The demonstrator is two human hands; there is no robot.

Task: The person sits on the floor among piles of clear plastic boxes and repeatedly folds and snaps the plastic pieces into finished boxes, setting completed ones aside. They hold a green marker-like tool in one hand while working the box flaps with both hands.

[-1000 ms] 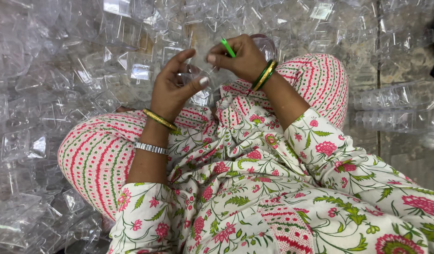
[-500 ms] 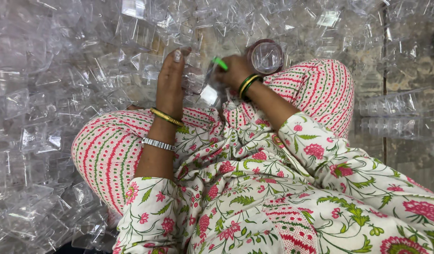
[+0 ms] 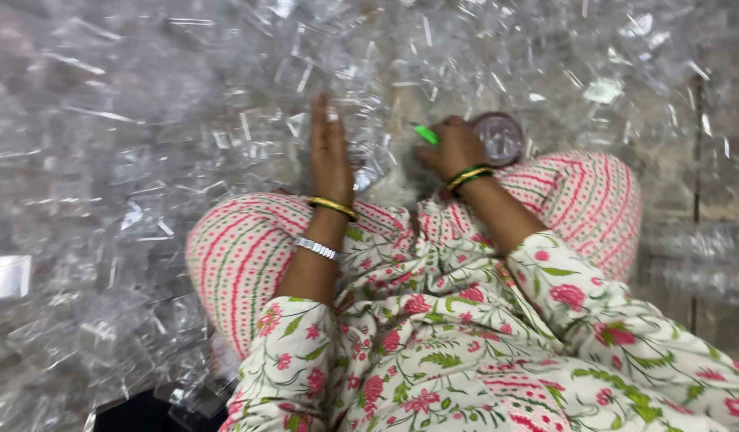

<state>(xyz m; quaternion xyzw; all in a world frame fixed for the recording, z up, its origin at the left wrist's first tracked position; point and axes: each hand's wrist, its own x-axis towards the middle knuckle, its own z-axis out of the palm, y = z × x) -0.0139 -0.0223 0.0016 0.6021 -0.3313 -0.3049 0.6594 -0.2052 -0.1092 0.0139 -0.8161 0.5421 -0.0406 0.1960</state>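
My left hand (image 3: 329, 152) is stretched out flat, fingers straight and together, pointing toward twelve o'clock, its fingertips resting on the clear plastic pieces (image 3: 185, 144) heaped in front of me. It grips nothing. My right hand (image 3: 453, 148) is curled closed around a green tool (image 3: 424, 134), whose tip pokes out toward ten o'clock from my fist. Just beside that hand, at two o'clock from it, sits a round clear cup (image 3: 500, 138) with a dark rim; whether my fingers touch it I cannot tell, since the picture is blurred there.

A gold bangle (image 3: 332, 207) and a silver bracelet (image 3: 316, 249) circle my left wrist, and green and gold bangles (image 3: 468, 175) circle my right.

I sit cross-legged on the floor (image 3: 709, 184), my knees in pink-striped cloth, my sleeves flowered. The clear plastic covers the floor from nine o'clock round to three o'clock, with bare grey ground showing at three o'clock.
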